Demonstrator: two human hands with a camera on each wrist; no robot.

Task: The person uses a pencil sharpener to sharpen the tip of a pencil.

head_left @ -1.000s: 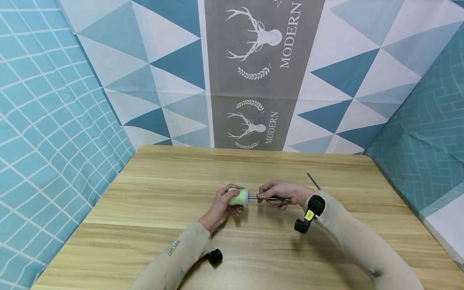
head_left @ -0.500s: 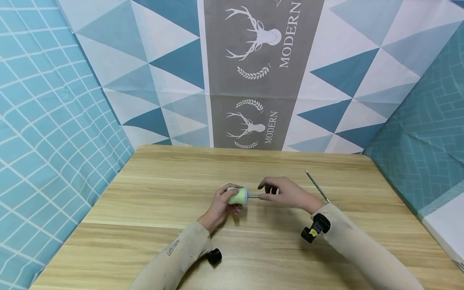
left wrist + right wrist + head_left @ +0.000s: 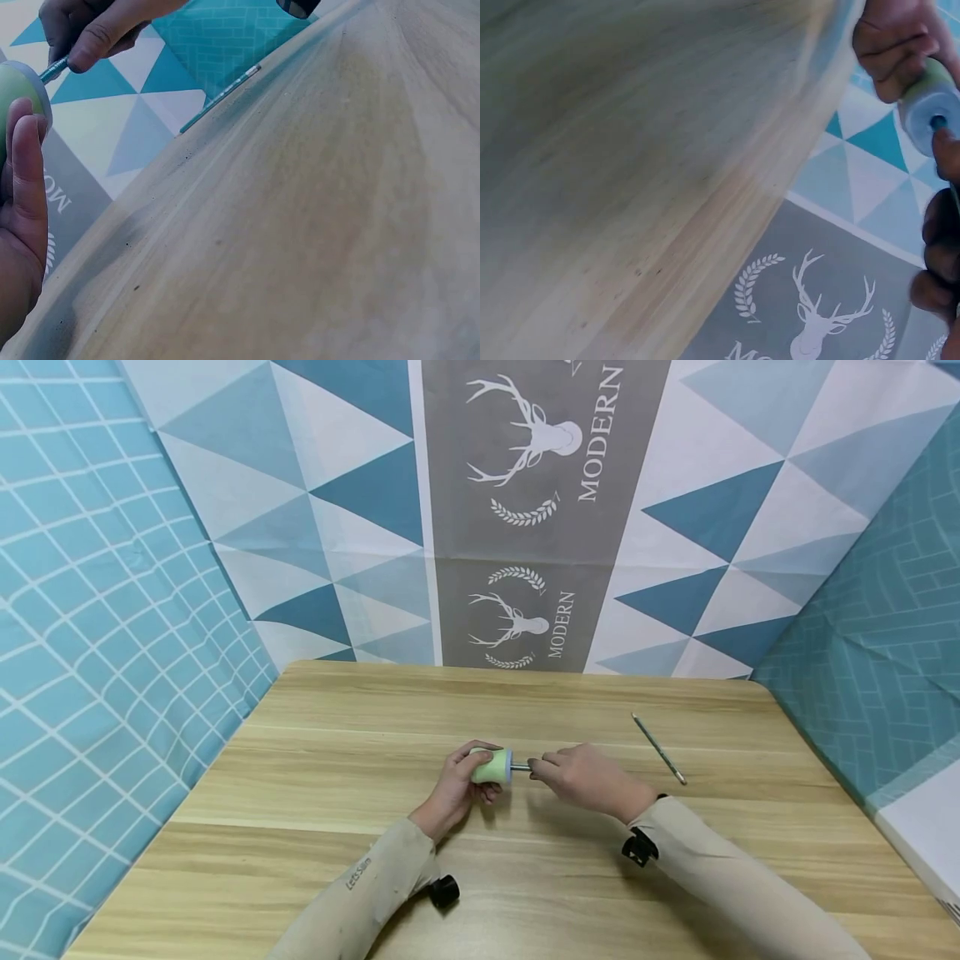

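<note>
My left hand grips a light green, cylindrical pencil sharpener with a pale blue end. A pencil sticks into the hole of that end, lying roughly level. My right hand pinches the pencil close to the sharpener; its palm and fingers hide the rest of the shaft in the head view. In the left wrist view, the thumb of my right hand presses on the pencil. The right wrist view shows the sharpener's round blue face with the pencil entering it.
A second pencil lies slantwise on the wooden table, beyond my right wrist. Patterned cloth stands behind and at both sides of the table. A white box-like edge is at the far right.
My right hand lets its fingers spread off the pencil, then pinches it again with the wrist turned over. Its sleeve no longer covers the second pencil. The left hand stays nearly still.
</note>
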